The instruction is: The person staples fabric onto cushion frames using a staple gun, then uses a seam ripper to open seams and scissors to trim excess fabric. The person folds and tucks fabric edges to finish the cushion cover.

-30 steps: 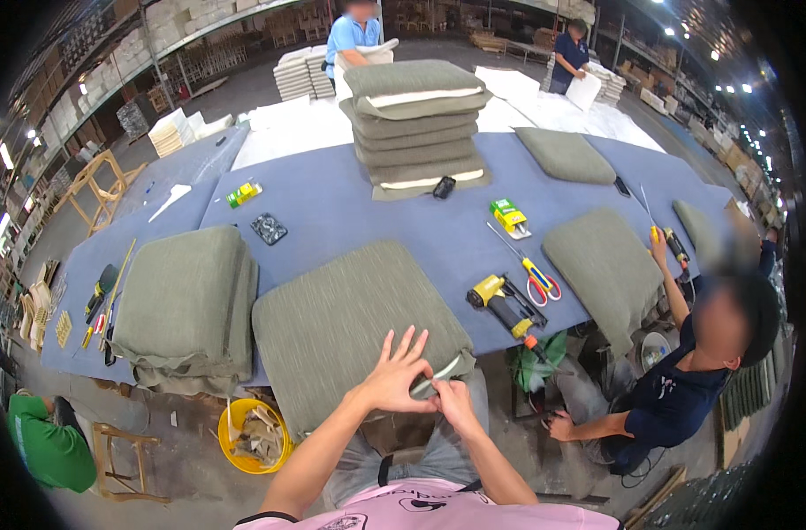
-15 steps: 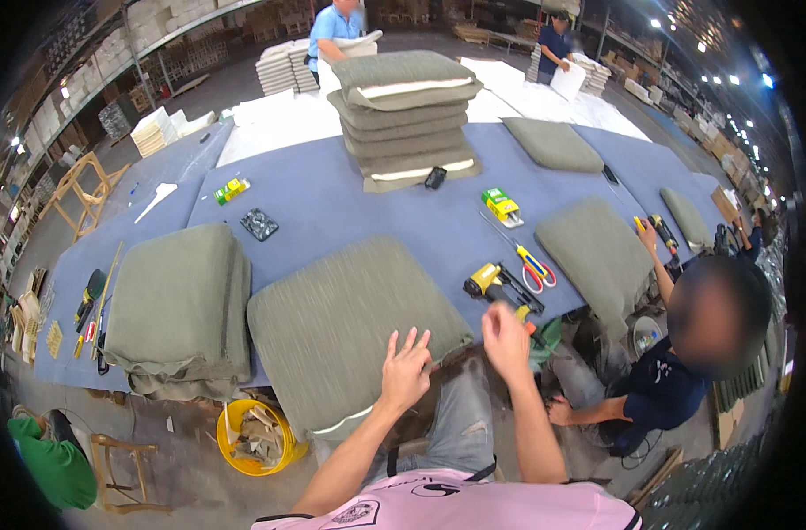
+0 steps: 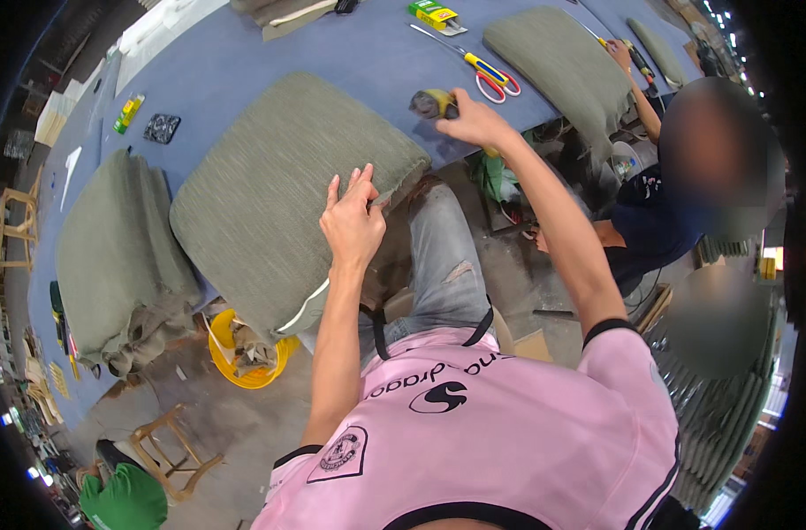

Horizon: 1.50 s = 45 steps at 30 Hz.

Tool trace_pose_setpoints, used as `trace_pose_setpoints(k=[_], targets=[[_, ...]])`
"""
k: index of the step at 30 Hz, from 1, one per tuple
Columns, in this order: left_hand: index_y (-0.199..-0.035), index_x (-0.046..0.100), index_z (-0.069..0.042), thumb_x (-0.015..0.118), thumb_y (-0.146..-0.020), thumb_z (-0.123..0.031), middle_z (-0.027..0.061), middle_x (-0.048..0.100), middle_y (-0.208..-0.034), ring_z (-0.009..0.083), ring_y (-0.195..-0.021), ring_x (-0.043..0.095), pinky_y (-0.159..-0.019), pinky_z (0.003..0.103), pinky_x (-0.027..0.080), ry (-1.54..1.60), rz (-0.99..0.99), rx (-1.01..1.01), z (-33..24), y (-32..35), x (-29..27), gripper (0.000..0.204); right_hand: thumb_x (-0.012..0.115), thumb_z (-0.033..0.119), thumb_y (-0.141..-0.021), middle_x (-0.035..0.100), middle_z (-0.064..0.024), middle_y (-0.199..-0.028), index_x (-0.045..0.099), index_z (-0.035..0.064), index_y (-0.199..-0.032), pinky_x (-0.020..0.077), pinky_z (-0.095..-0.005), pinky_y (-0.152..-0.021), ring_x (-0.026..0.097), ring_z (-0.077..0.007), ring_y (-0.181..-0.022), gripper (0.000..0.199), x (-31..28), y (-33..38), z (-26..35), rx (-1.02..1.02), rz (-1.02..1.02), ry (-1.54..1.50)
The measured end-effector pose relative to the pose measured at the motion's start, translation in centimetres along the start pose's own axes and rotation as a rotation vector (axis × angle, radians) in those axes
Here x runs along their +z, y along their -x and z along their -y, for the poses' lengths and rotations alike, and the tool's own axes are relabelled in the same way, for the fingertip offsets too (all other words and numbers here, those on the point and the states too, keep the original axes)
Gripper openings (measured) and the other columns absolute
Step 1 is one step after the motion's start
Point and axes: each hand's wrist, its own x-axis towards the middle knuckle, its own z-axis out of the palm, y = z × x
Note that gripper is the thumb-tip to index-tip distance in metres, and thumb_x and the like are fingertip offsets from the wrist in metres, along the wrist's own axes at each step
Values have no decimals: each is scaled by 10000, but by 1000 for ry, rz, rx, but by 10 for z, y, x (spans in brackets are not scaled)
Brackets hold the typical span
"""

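I've got the square grey-green fabric cushion (image 3: 275,163) spread beneath my left hand (image 3: 354,219) — fingers loose, extended — and my right hand (image 3: 474,122) gripping a blurred yellow-and-black nail gun (image 3: 435,104), a yellow-and-blue-handled, thin-shafted screwdriver (image 3: 486,70) just beyond that grip.

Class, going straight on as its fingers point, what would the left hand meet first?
Probably the green cushion: the left hand points across its top, though any gap between them is unclear.

Blue-topped desk (image 3: 213,66) carrying a large grey-green cushion (image 3: 275,172), a cushion stack (image 3: 107,252) to its left, another cushion (image 3: 558,64) right, a screwdriver (image 3: 484,69) beside red-handled scissors (image 3: 504,87), two yellow-green boxes (image 3: 435,15)
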Motion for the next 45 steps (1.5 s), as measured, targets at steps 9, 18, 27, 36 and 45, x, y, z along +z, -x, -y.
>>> trace_pose_setpoints(k=[9, 18, 27, 36, 45], targets=[[-846, 601, -39, 732, -812, 39, 97, 770, -1367, 301, -1301, 723, -1217, 530, 491, -10, 47, -27, 1, -1, -1, 157, 767, 123, -975, 705, -28, -888, 722, 10, -1216, 561, -336, -705, 672, -145, -736, 269, 53, 210, 17, 248, 152, -974], [-849, 611, -41, 685, -812, 58, 77, 771, -1376, 290, -1321, 713, -1226, 520, 485, -16, 60, -64, -1, -6, -3, 129, 925, 112, -793, 776, -232, -959, 721, -57, -1241, 587, -419, -772, 753, -422, -875, 520, 115, 209, 37, -218, -59, -606], [-873, 635, -41, 692, -834, 41, 72, 767, -1386, 286, -1340, 703, -1228, 513, 483, -28, 63, -55, 0, -3, -2, 107, 940, 124, -746, 771, -253, -1009, 703, -45, -1281, 576, -477, -810, 743, -446, -925, 609, 93, 217, 53, -205, -149, -438], [-948, 722, -53, 767, -921, -53, 111, 768, -1397, 307, -1400, 671, -1260, 537, 417, 34, 69, -31, -9, -6, -7, 53, 925, 206, -835, 795, -165, -1049, 732, -30, -1252, 540, -427, -928, 719, -379, -933, 517, 143, 207, 13, -255, -126, -500], [-1231, 704, -92, 843, -915, -442, 236, 509, -1667, 454, -1619, 356, -1333, 652, 168, -245, 442, 219, -40, -62, 4, 492, 894, 138, -796, 758, -243, -966, 746, 13, -1193, 572, -465, -805, 718, -468, -903, 442, 76, 216, -17, -179, -257, -557]])
